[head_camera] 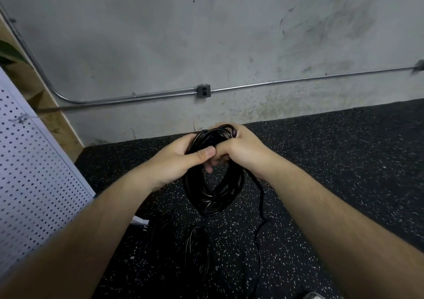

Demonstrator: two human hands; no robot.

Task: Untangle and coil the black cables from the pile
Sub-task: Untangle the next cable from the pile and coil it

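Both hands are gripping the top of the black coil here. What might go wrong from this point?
1. The coil is gripped only at its top by the left hand and right hand; its hanging loops may slip and spring apart.
2. The loose tail trails to the floor near the other cables and may snag them when pulled in.
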